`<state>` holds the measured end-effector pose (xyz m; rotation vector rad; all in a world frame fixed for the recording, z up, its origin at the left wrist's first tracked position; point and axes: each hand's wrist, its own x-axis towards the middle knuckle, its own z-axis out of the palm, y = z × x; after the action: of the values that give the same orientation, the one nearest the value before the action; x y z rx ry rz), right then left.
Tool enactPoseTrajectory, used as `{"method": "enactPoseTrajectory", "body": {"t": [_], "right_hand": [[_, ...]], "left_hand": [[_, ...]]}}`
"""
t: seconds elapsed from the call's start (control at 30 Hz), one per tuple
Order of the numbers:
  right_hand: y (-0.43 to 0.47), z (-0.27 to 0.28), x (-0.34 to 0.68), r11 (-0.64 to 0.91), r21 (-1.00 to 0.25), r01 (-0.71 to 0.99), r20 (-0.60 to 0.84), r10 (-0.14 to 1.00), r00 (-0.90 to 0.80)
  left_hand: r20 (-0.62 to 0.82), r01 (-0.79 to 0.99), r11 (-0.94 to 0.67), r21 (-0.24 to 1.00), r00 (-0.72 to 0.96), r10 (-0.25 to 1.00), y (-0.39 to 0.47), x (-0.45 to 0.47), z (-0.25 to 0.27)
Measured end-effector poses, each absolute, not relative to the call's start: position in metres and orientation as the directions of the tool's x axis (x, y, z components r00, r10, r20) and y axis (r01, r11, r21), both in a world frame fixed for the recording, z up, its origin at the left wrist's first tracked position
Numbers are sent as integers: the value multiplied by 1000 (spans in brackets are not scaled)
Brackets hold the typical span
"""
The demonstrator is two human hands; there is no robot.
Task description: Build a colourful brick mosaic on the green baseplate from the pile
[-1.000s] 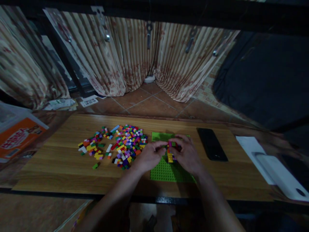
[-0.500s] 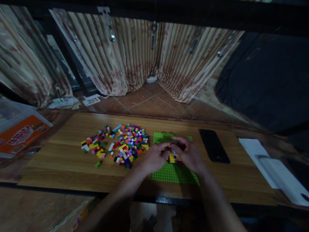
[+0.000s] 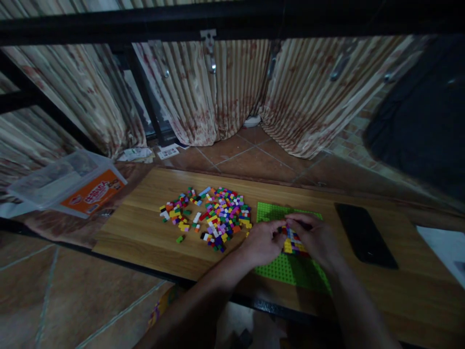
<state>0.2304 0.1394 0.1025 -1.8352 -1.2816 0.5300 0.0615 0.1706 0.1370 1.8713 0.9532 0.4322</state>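
On a green studded baseplate (image 3: 279, 273) sits a low build of toy bricks (image 3: 290, 246), with yellow, blue, white and red parts showing between my hands. My left hand (image 3: 268, 242) is at the build's left side, its fingers curled and pressed to the bricks. From the right, my right hand (image 3: 317, 240) reaches over the build, thumb and fingers closed at its far edge. The fingertips of both hands nearly meet there. Any small single brick between them is hidden, and the right hand covers part of the build.
Left of the baseplate spreads a pile of loose coloured bricks (image 3: 227, 213). A black phone (image 3: 365, 235) lies to the right, and white paper (image 3: 441, 245) is beyond it. A clear plastic box (image 3: 82, 186) with an orange label stands off the wooden table's (image 3: 141, 232) left end.
The view has turned left, so everything sits further right and the whole box shows. Both hands stay at the build, with small finger movements.
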Motion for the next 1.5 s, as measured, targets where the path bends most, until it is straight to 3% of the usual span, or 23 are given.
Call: {"method": "enactPoseTrajectory", "body": {"t": [0.2,0.33,0.47,0.6,0.7,1.03,1.23,1.5], "right_hand": [[141,107,230,-229,-776,588,33,916,400],[142,109,231,-264,-743,615,-1,919,393],[143,108,232,-260,-751,607,4,917,398],[142,106,233,-246,-773,585,9,917,398],[141,103,233,-236,-786,571,22,913,408],[139,100,232,-238,-797,556,27,904,426],[139,101,230,-246,-806,539,16,900,435],[138,104,229,-265,-802,535,-6,899,438]], "left_hand": [[-24,341,-227,912,599,801,181,57,121],[52,417,-251,874,433,900,203,34,121],[159,687,-265,677,215,964,224,1,127],[95,868,-248,431,230,969,230,-20,127],[89,904,-241,353,225,970,230,-26,126],[120,930,-187,317,157,980,235,-47,124],[120,892,-290,346,265,957,229,-38,122],[44,919,-259,297,257,965,229,-35,126]]}}
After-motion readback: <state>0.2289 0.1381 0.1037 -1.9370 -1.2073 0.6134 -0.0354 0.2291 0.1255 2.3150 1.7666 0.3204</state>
